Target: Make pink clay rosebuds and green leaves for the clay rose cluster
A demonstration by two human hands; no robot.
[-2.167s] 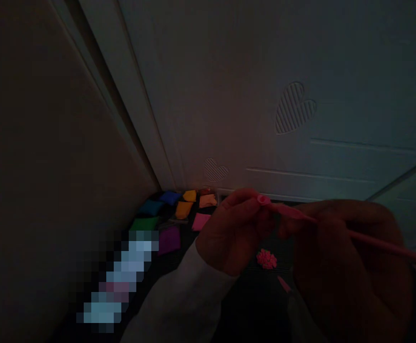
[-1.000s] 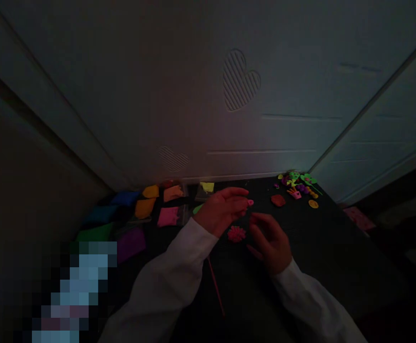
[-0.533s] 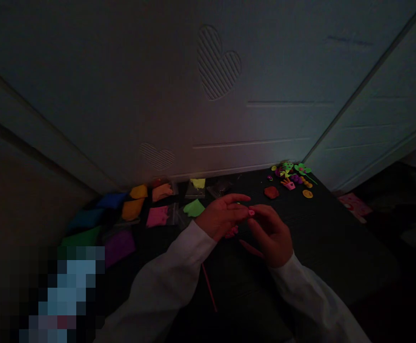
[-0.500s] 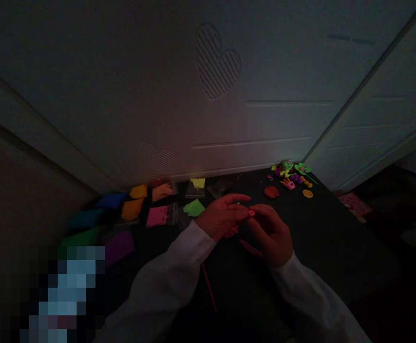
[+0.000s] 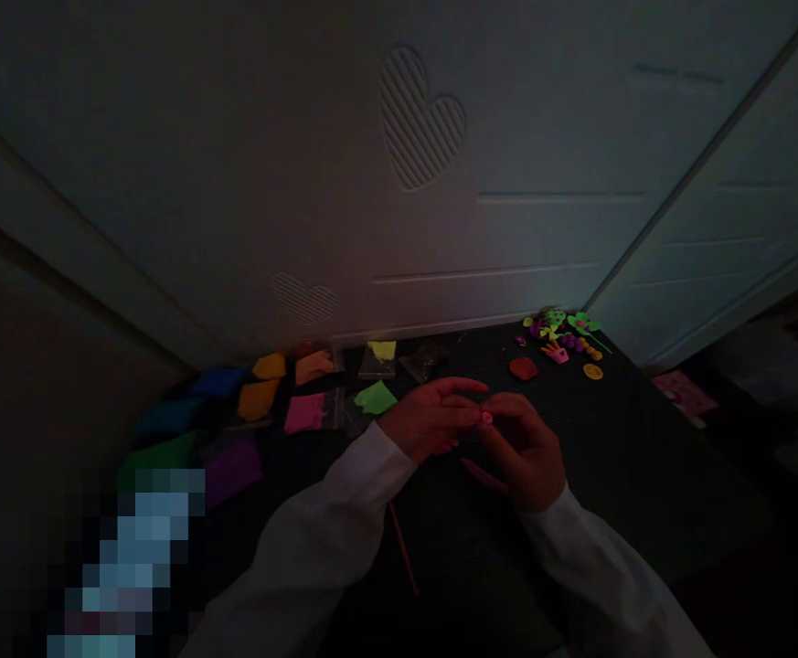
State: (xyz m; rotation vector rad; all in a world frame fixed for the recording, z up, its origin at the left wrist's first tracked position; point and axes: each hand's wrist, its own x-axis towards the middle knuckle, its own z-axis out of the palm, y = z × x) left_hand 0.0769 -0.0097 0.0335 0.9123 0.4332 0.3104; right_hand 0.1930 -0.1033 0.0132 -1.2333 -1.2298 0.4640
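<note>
A small lump of pink clay (image 5: 486, 418) sits pinched between the fingertips of both hands over the dark table. My left hand (image 5: 432, 419) reaches in from the left, its fingers pointing right and closed at the tips on the clay. My right hand (image 5: 526, 448) grips the same piece between thumb and forefinger. More pink clay (image 5: 446, 447) lies on the table, partly hidden below my left hand. A flat pink tool (image 5: 484, 475) lies beneath my right hand, and a thin reddish stick (image 5: 403, 548) rests near my left sleeve.
Bags of coloured clay, including pink (image 5: 306, 413), light green (image 5: 375, 397) and purple (image 5: 232, 468), spread across the left. A red clay lump (image 5: 523, 368) and several small clay figures (image 5: 553, 322) sit at the back right. A white panel (image 5: 426, 238) rises behind the table.
My fingertips have shifted slightly around the pink clay, and less of the pink clay below my left hand shows. The whole view has moved a little.
</note>
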